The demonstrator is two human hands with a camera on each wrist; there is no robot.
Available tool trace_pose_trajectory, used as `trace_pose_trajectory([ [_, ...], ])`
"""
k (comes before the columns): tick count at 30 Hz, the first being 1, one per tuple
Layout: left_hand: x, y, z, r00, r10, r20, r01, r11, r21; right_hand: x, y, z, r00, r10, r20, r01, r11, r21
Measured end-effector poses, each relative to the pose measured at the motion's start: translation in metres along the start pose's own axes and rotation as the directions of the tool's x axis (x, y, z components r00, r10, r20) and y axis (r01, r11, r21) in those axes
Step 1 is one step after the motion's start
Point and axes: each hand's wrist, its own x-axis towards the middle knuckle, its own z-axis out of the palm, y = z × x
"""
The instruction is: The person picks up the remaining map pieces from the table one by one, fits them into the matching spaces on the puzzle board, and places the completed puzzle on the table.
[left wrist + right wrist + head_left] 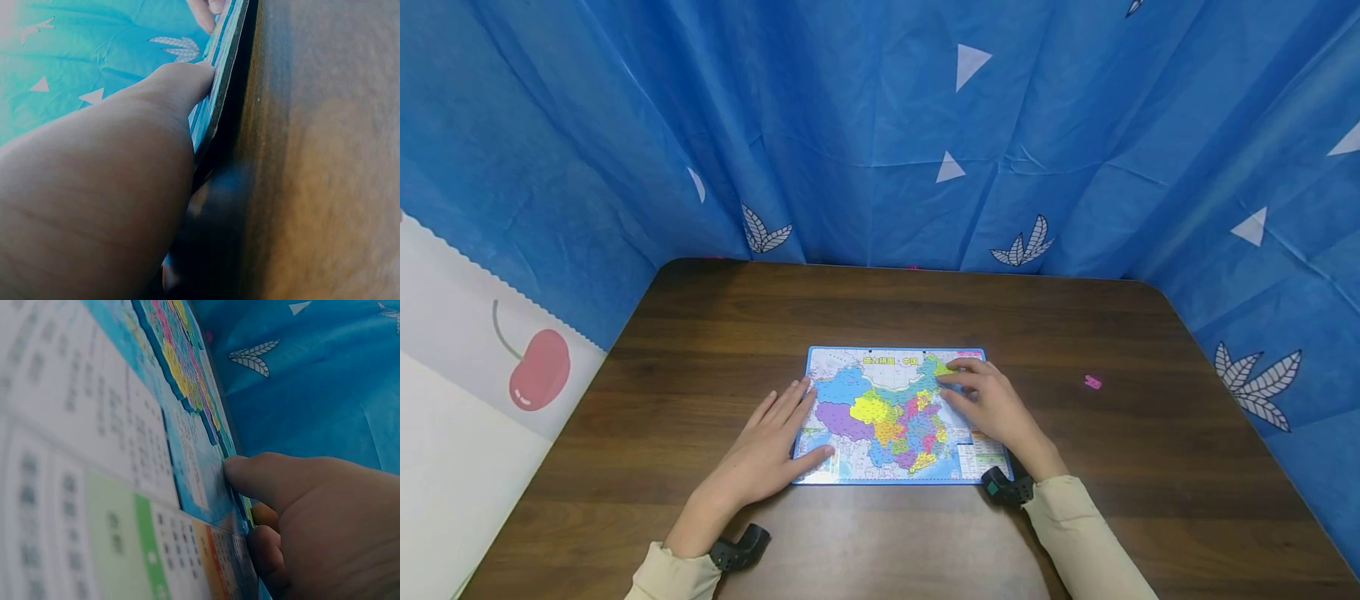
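A map puzzle board of many coloured pieces lies on the table. My left hand rests on its left edge with the fingers spread and the thumb on the lower border. In the left wrist view the thumb touches the board's face. Over the upper right of the map is my right hand, its fingertips touching the green pieces there. The right wrist view shows the right thumb against the map's edge, with other fingers bent below it and their tips partly hidden.
To the right of the board a small pink piece lies alone on the dark wooden table. A blue patterned curtain hangs behind the table and along its sides. A black wrist camera sits on the left wrist, another on the right.
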Motion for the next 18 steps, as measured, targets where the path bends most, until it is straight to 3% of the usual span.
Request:
trace_pose_trajectory([
  [18,-0.0005,0.0001,0.0006,1.000,0.006,-0.002,-0.006,1.000,-0.001,0.0022,0.0019,-0.0010,0.997,-0.077,0.001,0.077,0.997,-0.017],
])
